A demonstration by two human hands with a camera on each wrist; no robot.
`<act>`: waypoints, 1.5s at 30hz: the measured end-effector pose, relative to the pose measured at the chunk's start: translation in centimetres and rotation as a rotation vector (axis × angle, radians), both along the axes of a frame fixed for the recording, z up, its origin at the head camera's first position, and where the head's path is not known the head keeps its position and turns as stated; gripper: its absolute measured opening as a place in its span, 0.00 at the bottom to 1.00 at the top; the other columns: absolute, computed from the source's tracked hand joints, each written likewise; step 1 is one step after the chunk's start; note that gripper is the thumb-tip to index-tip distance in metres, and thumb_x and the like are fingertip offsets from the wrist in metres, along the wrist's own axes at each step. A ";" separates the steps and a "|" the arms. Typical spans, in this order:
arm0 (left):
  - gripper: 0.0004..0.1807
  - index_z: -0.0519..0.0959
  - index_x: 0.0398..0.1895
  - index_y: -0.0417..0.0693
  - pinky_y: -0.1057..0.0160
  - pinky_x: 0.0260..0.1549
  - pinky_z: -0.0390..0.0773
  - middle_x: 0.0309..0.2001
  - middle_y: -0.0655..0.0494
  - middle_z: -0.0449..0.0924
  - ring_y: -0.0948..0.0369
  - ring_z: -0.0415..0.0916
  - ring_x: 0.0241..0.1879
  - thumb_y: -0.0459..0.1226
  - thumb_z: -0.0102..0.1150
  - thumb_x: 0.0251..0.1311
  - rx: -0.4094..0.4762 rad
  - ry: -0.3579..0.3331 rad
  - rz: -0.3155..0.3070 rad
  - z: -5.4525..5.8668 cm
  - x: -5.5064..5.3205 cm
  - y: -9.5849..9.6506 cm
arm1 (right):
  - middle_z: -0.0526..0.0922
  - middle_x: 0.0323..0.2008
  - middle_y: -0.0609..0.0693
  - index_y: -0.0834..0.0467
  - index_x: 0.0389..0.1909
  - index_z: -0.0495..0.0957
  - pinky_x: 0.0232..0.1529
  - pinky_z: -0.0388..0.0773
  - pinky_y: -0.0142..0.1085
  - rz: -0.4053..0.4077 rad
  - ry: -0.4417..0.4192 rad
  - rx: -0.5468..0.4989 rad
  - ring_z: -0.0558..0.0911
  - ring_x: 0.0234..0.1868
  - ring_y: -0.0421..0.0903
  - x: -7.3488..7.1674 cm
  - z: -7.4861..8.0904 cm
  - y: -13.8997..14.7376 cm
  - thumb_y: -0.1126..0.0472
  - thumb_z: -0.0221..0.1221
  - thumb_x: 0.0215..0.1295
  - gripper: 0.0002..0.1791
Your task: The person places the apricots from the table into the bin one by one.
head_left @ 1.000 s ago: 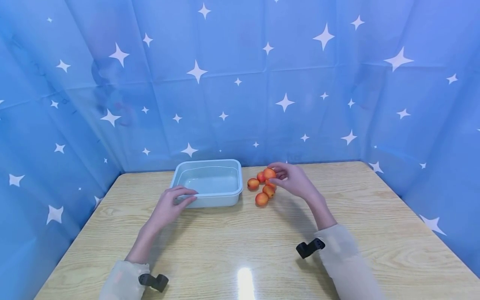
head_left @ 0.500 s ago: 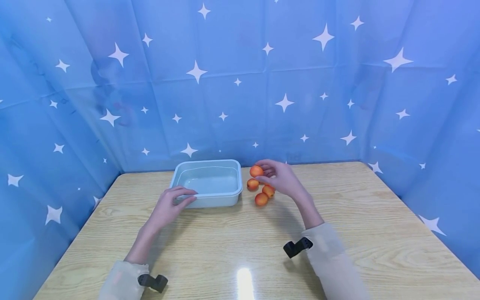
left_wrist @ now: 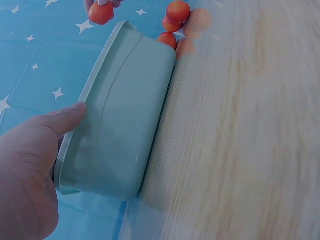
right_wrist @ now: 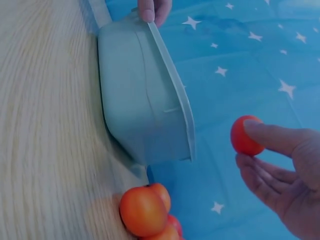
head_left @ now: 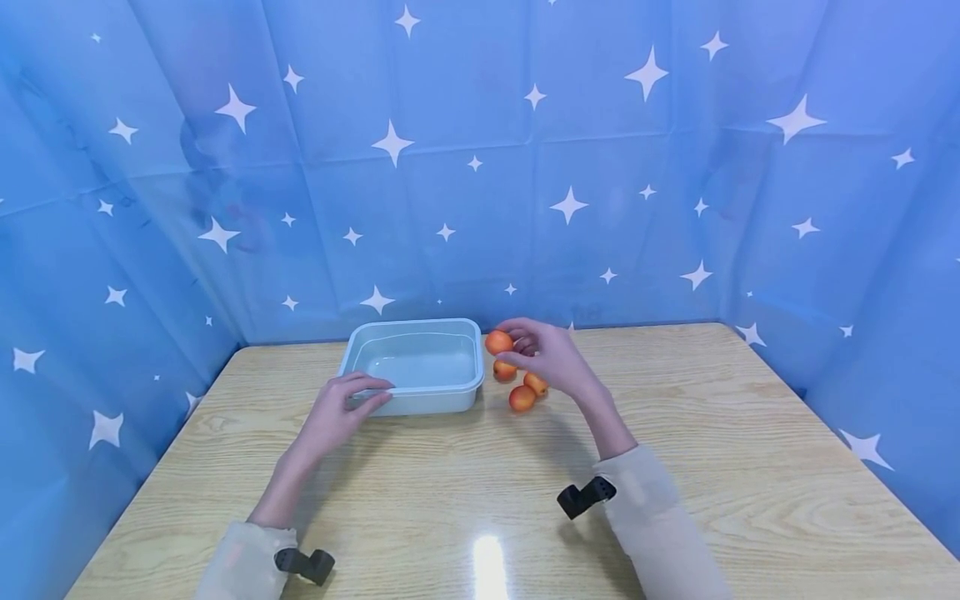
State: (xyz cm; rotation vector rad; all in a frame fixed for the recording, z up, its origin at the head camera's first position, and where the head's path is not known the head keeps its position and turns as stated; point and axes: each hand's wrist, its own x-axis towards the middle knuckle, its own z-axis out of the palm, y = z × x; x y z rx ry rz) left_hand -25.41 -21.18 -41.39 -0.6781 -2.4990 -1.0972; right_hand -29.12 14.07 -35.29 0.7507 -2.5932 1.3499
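A pale blue-green plastic basin (head_left: 423,402) stands on the table, and my left hand (head_left: 343,414) pinches its near-left rim. In the left wrist view the thumb (left_wrist: 70,117) lies on the rim's outside; the fingers behind it are mostly hidden. My right hand (head_left: 551,357) holds a small, round orange-red fruit (head_left: 498,342) between thumb and fingertips, raised just right of the basin. From the right wrist view, this held fruit (right_wrist: 245,135) is apart from the basin. Beneath the right hand several similar fruits (head_left: 522,398) sit on the table, some partly hidden by it.
A light wood-grain table (head_left: 450,492) carries everything, with a bright light reflection near its front. Blue cloth with white stars (head_left: 480,167) hangs behind and along both sides. Black wrist cameras (head_left: 587,497) are strapped over the pale sleeves.
My right hand has moved left with the held fruit, from above the pile toward the basin's right edge. The left hand and the basin have stayed in place.
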 end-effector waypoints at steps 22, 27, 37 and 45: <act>0.08 0.88 0.44 0.46 0.47 0.47 0.79 0.41 0.58 0.87 0.55 0.82 0.45 0.35 0.68 0.64 0.018 0.055 -0.024 -0.3 -0.2 -0.1 | 0.86 0.47 0.56 0.60 0.56 0.81 0.47 0.82 0.41 0.105 0.050 0.027 0.86 0.42 0.49 -0.1 -1.9 -3.0 0.62 0.70 0.63 0.20; 0.08 0.88 0.44 0.46 0.44 0.47 0.78 0.41 0.58 0.87 0.55 0.82 0.45 0.35 0.68 0.64 0.026 0.056 -0.027 -0.4 -0.2 -0.1 | 0.86 0.49 0.57 0.61 0.58 0.81 0.47 0.83 0.41 0.097 0.053 0.039 0.87 0.43 0.50 -0.1 -2.2 -3.2 0.63 0.71 0.62 0.23; 0.08 0.88 0.45 0.45 0.45 0.49 0.78 0.42 0.58 0.87 0.55 0.82 0.47 0.36 0.68 0.64 0.032 0.030 -0.023 -0.3 -0.1 -0.1 | 0.85 0.50 0.60 0.64 0.62 0.77 0.49 0.82 0.41 0.106 0.048 0.047 0.86 0.45 0.51 -0.1 -2.3 -3.1 0.62 0.69 0.64 0.27; 0.09 0.88 0.45 0.46 0.51 0.50 0.78 0.42 0.60 0.87 0.58 0.82 0.47 0.36 0.68 0.64 0.029 0.021 -0.020 -0.3 -0.2 -0.1 | 0.86 0.46 0.58 0.61 0.61 0.79 0.48 0.82 0.42 0.089 0.051 0.054 0.86 0.45 0.50 -0.1 -2.2 -3.0 0.61 0.68 0.65 0.24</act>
